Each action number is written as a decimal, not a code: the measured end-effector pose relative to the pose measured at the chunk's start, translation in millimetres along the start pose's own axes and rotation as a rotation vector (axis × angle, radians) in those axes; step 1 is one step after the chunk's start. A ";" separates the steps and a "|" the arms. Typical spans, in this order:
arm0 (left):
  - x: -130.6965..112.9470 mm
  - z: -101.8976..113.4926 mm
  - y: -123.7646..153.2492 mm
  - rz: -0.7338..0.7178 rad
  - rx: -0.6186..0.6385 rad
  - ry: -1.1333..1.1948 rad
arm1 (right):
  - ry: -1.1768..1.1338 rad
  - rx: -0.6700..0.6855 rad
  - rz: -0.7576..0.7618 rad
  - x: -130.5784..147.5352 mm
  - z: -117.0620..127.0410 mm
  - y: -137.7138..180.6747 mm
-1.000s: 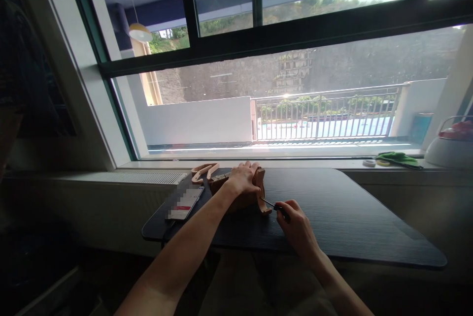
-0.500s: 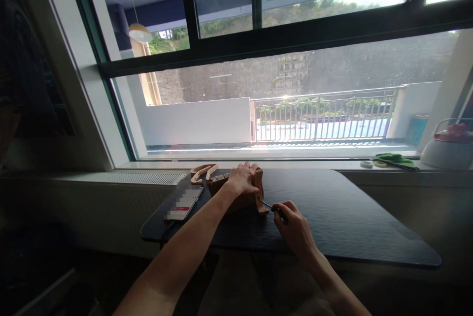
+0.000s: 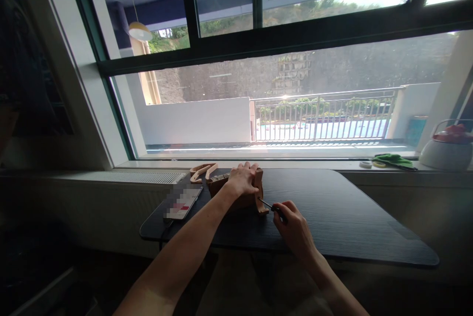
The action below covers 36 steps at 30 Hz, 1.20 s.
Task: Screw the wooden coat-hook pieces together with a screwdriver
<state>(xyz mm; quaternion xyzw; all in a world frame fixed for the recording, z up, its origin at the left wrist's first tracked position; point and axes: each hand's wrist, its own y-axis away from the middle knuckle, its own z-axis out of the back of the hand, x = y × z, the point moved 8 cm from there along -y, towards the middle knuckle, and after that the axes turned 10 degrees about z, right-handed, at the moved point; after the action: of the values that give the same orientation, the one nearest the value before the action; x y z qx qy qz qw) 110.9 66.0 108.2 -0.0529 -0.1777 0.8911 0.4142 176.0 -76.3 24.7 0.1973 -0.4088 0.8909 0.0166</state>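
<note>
On the dark table (image 3: 332,207), a brown box-like object (image 3: 218,189) stands with a curved wooden side piece (image 3: 259,198) upright against its right end. My left hand (image 3: 242,179) grips the top of it near that end, fingers over the far side and thumb on the near side. Between the fingers of my right hand (image 3: 293,220) is a screwdriver (image 3: 271,205), its handle mostly hidden in the palm. The shaft points left, and its tip meets the lower part of the side piece. Whether a screw sits there is too small to see.
Left of the box lies a phone (image 3: 184,203) with its screen lit. Loose curved wooden pieces (image 3: 201,172) lie behind it near the sill. A green glove (image 3: 393,160), tape rolls (image 3: 365,164) and a white kettle-like container (image 3: 447,148) stand along the windowsill at right.
Almost nothing differs. Both hands, the box and the screwdriver keep their places; the view has shifted very slightly.
</note>
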 end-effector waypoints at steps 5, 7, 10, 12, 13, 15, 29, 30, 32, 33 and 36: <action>1.3 -0.5 -2.1 0.004 0.018 -0.016 | 0.006 -0.035 0.030 0.9 0.5 0.0; 1.9 -0.7 -2.6 0.006 0.022 -0.021 | 0.007 -0.041 0.035 0.9 0.5 -0.2; 2.5 -0.8 -2.9 0.007 0.025 -0.020 | 0.013 -0.035 0.042 1.8 0.5 -0.4; 2.5 -1.1 -3.0 0.006 0.033 -0.018 | 0.024 -0.028 0.045 2.4 0.5 -0.4; 2.5 -1.3 -3.1 0.007 0.037 -0.017 | 0.032 -0.024 0.048 2.8 0.3 -0.3; 2.4 -1.1 -3.3 0.009 0.041 -0.016 | 0.055 -0.016 0.058 4.1 -0.4 -0.1; 2.3 -1.5 -3.2 0.020 0.047 -0.027 | 0.323 0.141 0.107 19.1 -5.7 -7.5; 2.1 -1.8 -2.9 0.022 0.049 -0.030 | 0.306 0.135 0.082 17.0 -5.0 -8.0; 1.4 -1.9 -2.2 0.023 0.052 -0.031 | 0.283 0.126 0.035 12.6 -4.3 -8.3; 1.1 -1.8 -1.8 0.025 0.054 -0.032 | 0.280 0.127 0.016 10.8 -4.6 -8.1; 0.8 -0.8 -0.5 0.038 0.061 -0.034 | 0.292 0.148 -0.009 8.4 -5.9 -7.9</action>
<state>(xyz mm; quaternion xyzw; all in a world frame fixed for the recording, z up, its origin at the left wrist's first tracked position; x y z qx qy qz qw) 111.0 67.1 107.7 -0.0283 -0.1564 0.9047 0.3954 167.8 -67.8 30.0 0.0682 -0.3341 0.9378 0.0655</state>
